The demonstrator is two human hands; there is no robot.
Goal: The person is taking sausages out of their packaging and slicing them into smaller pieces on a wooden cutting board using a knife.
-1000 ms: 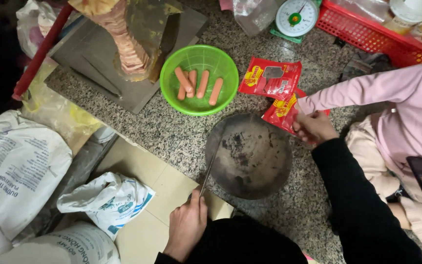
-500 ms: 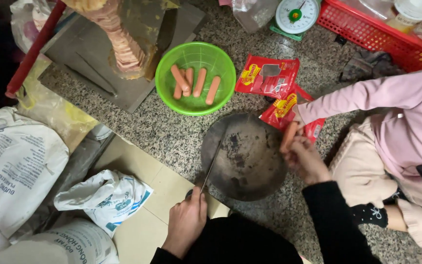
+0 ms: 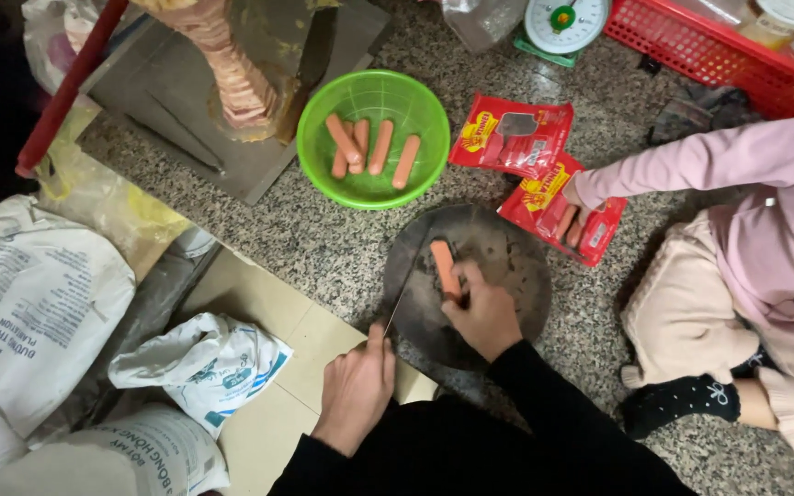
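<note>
A round dark chopping board [image 3: 507, 266] lies on the speckled stone floor. On it lies one pink sausage [image 3: 443, 264], pinned down by the fingers of my right hand [image 3: 484, 320]. My left hand [image 3: 357, 386] grips the handle of a thin knife [image 3: 406, 289], whose blade slants up over the board's left edge beside the sausage. A green plastic bowl [image 3: 374, 188] behind the board holds several more sausages [image 3: 369, 147]. Both my sleeves are black.
Two red sausage packets [image 3: 512, 133] lie right of the bowl; a person in pink rests a hand [image 3: 570, 197] on the nearer packet [image 3: 599, 234]. A kitchen scale [image 3: 564, 23] and red crate [image 3: 719, 55] stand behind. White sacks [image 3: 29, 303] crowd the left.
My right hand has come back from the red packet and now holds a sausage down on the board. My left hand has stayed on the knife.
</note>
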